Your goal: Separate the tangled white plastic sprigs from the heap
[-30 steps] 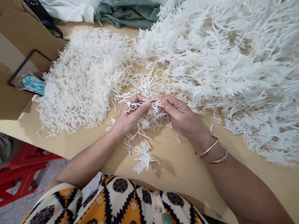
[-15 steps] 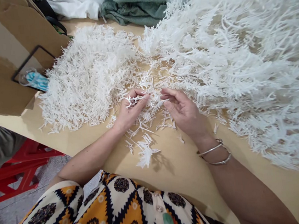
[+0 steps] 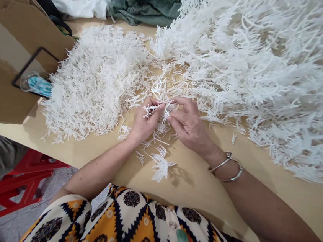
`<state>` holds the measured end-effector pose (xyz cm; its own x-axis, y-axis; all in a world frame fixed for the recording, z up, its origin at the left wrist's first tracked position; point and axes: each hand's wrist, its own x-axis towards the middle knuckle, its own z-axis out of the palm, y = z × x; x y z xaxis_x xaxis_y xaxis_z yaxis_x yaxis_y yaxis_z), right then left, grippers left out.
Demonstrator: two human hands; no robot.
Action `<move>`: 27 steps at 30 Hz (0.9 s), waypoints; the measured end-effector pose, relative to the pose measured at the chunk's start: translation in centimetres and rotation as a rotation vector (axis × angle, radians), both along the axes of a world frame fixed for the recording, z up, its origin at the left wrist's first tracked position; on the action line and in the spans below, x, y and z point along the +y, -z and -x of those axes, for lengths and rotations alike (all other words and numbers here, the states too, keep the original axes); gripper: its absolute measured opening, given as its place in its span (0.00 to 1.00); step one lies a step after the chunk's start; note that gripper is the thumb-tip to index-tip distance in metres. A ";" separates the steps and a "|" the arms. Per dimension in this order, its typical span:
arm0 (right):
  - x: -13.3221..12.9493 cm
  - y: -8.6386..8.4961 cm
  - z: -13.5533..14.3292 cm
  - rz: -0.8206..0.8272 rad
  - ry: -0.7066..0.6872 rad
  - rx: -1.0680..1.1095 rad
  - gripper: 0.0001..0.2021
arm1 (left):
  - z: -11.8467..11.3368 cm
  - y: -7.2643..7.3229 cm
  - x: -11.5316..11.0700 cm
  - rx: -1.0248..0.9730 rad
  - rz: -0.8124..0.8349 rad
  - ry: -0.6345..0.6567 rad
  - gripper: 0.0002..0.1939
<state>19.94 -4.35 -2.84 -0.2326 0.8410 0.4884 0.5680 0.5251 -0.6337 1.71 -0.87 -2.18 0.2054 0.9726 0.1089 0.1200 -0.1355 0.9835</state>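
Hands (image 3: 166, 114) pinch a white branched piece (image 3: 151, 109), well inside the table's near edge (image 3: 145, 188).

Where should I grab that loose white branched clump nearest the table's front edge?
Probably pinch the clump at its broad middle, coming down from the wearer's side: its thin prongs fan outward, and other white strands lie on its far side.

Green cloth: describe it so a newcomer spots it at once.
Start at the two big heaps of white branching pieces, the left heap and the larger right heap, on the table. Beyond the gap between them, at the far side, lies the crumpled cloth. Its dark green sets it apart from the white cloth to its left.
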 end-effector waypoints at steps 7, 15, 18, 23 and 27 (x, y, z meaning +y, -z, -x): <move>0.1 -0.5 -0.5 -0.053 0.001 -0.095 0.08 | -0.9 0.9 -0.7 0.055 -0.065 -0.065 0.16; -2.3 -1.4 1.0 -0.309 -0.116 -0.240 0.09 | -0.7 1.3 0.8 -0.073 0.094 -0.228 0.20; -2.2 -1.4 0.9 -0.234 -0.010 -0.245 0.07 | -0.4 0.9 1.1 -0.142 0.107 -0.207 0.21; -0.4 -0.2 -0.7 -0.103 0.322 -0.176 0.08 | -0.3 -0.3 0.4 -0.182 0.098 -0.095 0.20; -0.3 0.0 -0.7 -0.094 0.323 -0.153 0.13 | -0.3 -0.7 0.1 -0.170 0.061 -0.048 0.18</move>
<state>20.61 -4.63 -2.86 -0.0392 0.8360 0.5474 0.7986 0.3554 -0.4857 2.05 -0.82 -1.45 0.1419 0.9868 0.0783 -0.0439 -0.0727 0.9964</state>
